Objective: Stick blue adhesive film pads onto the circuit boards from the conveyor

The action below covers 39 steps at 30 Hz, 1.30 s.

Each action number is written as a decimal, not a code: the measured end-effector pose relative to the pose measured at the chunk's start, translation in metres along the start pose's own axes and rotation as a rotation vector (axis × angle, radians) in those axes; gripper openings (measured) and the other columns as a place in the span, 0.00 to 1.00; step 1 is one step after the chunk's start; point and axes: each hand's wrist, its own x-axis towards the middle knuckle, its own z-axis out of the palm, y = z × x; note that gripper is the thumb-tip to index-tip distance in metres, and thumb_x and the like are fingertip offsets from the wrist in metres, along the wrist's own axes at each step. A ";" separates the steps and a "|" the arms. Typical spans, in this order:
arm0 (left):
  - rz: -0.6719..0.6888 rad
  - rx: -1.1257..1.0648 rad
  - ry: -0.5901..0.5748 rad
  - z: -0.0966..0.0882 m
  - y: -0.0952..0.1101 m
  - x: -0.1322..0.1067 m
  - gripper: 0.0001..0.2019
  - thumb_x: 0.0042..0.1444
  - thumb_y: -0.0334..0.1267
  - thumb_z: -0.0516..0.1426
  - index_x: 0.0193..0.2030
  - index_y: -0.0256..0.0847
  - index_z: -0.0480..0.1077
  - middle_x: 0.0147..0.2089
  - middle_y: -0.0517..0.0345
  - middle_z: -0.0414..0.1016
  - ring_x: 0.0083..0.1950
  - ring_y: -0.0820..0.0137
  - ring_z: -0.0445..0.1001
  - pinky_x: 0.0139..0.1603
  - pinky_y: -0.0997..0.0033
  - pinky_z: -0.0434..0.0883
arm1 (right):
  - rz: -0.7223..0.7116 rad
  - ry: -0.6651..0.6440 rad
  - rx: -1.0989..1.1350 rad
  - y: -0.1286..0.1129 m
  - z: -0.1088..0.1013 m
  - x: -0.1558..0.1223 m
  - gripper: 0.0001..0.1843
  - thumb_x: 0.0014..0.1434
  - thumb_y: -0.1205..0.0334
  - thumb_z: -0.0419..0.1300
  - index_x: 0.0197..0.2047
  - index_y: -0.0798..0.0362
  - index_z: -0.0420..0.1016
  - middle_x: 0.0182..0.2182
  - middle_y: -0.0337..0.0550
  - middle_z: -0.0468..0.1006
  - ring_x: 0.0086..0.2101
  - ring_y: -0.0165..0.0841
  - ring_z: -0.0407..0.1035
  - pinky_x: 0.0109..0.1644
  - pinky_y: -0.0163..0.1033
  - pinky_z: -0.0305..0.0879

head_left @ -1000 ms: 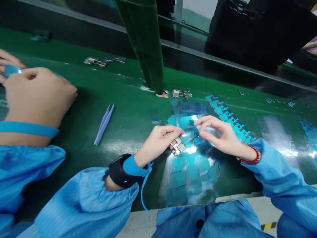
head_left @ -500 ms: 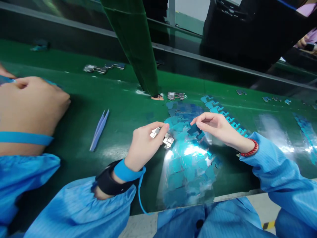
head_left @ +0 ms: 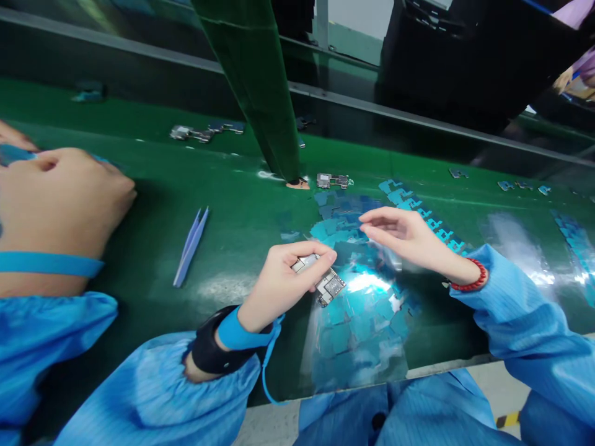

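Observation:
My left hand (head_left: 295, 275) pinches a small silver circuit board (head_left: 332, 285) between thumb and fingers, tilted over the left side of a clear plastic sheet (head_left: 309, 362). Many flat blue film pieces (head_left: 339, 316) overlap on that sheet, with bright glare across their middle. Over the upper right of the pile, my right hand (head_left: 402, 235) hovers with thumb and forefinger slightly apart, nothing visible between them. A darker blue piece (head_left: 356, 255) lies just below its fingertips.
Blue tweezers (head_left: 191, 246) lie to the left, near a co-worker's hand (head_left: 69, 198). A green-covered post (head_left: 260, 93) rises behind the pile, with another circuit board (head_left: 332, 181) at its base. A row of blue pieces (head_left: 423, 214) runs right; more boards (head_left: 204, 133) lie farther back.
My left hand has moved right and slightly toward me with the circuit board, which has turned a little. The dark blue piece near my right fingertips now lies lower, apart from them.

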 end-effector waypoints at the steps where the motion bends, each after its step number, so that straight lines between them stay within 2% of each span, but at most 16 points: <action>1: -0.006 -0.012 0.010 0.000 0.000 -0.001 0.10 0.49 0.42 0.59 0.23 0.39 0.72 0.16 0.66 0.64 0.16 0.78 0.60 0.16 0.79 0.60 | 0.058 0.010 0.042 0.002 -0.004 -0.005 0.13 0.56 0.57 0.64 0.42 0.56 0.76 0.38 0.45 0.81 0.37 0.32 0.76 0.44 0.40 0.74; 4: -0.009 -0.047 0.009 0.002 0.001 -0.002 0.09 0.48 0.41 0.59 0.22 0.39 0.72 0.16 0.66 0.65 0.15 0.79 0.60 0.16 0.79 0.59 | 0.223 -0.019 0.172 0.008 -0.011 -0.017 0.16 0.51 0.54 0.68 0.38 0.57 0.78 0.29 0.43 0.81 0.29 0.31 0.77 0.37 0.38 0.74; 6: -0.004 -0.062 0.012 0.004 0.001 -0.003 0.09 0.48 0.40 0.59 0.22 0.39 0.71 0.17 0.66 0.66 0.15 0.79 0.60 0.15 0.79 0.59 | 0.274 -0.019 0.220 0.010 -0.010 -0.021 0.16 0.47 0.54 0.70 0.35 0.57 0.78 0.25 0.41 0.80 0.27 0.31 0.76 0.33 0.36 0.74; 11: 0.008 -0.069 0.035 0.008 -0.004 -0.003 0.08 0.50 0.40 0.59 0.24 0.39 0.72 0.18 0.66 0.66 0.16 0.78 0.63 0.17 0.79 0.62 | 0.207 0.047 0.190 0.009 -0.003 -0.024 0.13 0.46 0.56 0.71 0.31 0.56 0.78 0.23 0.38 0.78 0.24 0.28 0.72 0.30 0.34 0.71; 15: 0.006 -0.075 0.026 0.012 -0.005 -0.004 0.09 0.50 0.40 0.59 0.24 0.39 0.72 0.19 0.65 0.67 0.17 0.78 0.64 0.18 0.79 0.63 | 0.159 0.129 0.100 0.007 -0.003 -0.032 0.14 0.47 0.57 0.70 0.36 0.56 0.80 0.30 0.42 0.81 0.30 0.30 0.74 0.33 0.36 0.73; 19: -0.001 -0.086 0.062 0.016 -0.004 -0.007 0.09 0.50 0.40 0.59 0.25 0.39 0.72 0.19 0.66 0.66 0.17 0.78 0.63 0.18 0.78 0.63 | 0.185 0.150 0.117 0.007 -0.002 -0.038 0.15 0.46 0.58 0.71 0.36 0.56 0.80 0.29 0.42 0.81 0.29 0.30 0.75 0.34 0.36 0.75; 22: -0.022 -0.111 0.052 0.017 -0.008 -0.008 0.08 0.52 0.40 0.59 0.29 0.38 0.73 0.18 0.66 0.66 0.18 0.76 0.65 0.19 0.78 0.64 | 0.085 0.213 0.052 0.004 -0.001 -0.040 0.09 0.50 0.58 0.69 0.32 0.55 0.78 0.28 0.41 0.81 0.28 0.30 0.75 0.34 0.36 0.74; 26: -0.055 -0.206 -0.059 0.016 -0.016 -0.008 0.08 0.57 0.39 0.56 0.38 0.38 0.74 0.21 0.65 0.70 0.23 0.75 0.68 0.24 0.77 0.67 | -0.233 0.381 -0.300 -0.002 -0.003 -0.053 0.01 0.56 0.67 0.64 0.33 0.52 0.77 0.30 0.39 0.80 0.32 0.31 0.74 0.40 0.38 0.72; 29: -0.008 -0.178 -0.112 0.017 -0.016 -0.009 0.11 0.61 0.40 0.54 0.46 0.39 0.72 0.28 0.62 0.75 0.30 0.73 0.74 0.35 0.75 0.71 | -0.373 0.446 -0.406 -0.004 -0.007 -0.068 0.09 0.56 0.74 0.62 0.36 0.50 0.77 0.32 0.39 0.80 0.35 0.32 0.74 0.44 0.40 0.71; 32: 0.002 -0.203 -0.146 0.020 -0.012 -0.012 0.14 0.62 0.40 0.54 0.53 0.40 0.63 0.36 0.57 0.79 0.37 0.70 0.78 0.42 0.71 0.75 | -0.320 0.464 -0.288 -0.002 -0.007 -0.078 0.11 0.55 0.75 0.63 0.37 0.49 0.78 0.31 0.39 0.80 0.36 0.33 0.74 0.44 0.41 0.71; 34: -0.021 -0.227 -0.157 0.022 -0.011 -0.013 0.13 0.62 0.41 0.54 0.52 0.40 0.62 0.37 0.56 0.80 0.37 0.70 0.79 0.42 0.70 0.77 | -0.240 0.460 -0.174 0.002 -0.004 -0.080 0.10 0.55 0.74 0.63 0.35 0.49 0.78 0.31 0.39 0.80 0.35 0.31 0.74 0.40 0.37 0.72; 37: -0.057 -0.241 -0.153 0.024 -0.010 -0.013 0.11 0.60 0.42 0.57 0.47 0.40 0.66 0.36 0.56 0.81 0.37 0.70 0.80 0.41 0.72 0.78 | -0.134 0.437 0.010 0.008 0.002 -0.075 0.09 0.53 0.73 0.65 0.33 0.49 0.79 0.30 0.37 0.80 0.31 0.28 0.74 0.33 0.31 0.72; 39: -0.086 -0.267 -0.144 0.024 -0.009 -0.013 0.12 0.58 0.42 0.59 0.46 0.40 0.70 0.36 0.57 0.81 0.37 0.69 0.80 0.39 0.73 0.79 | -0.076 0.419 0.117 0.012 0.006 -0.072 0.08 0.52 0.73 0.66 0.32 0.50 0.80 0.29 0.36 0.80 0.29 0.26 0.74 0.32 0.29 0.73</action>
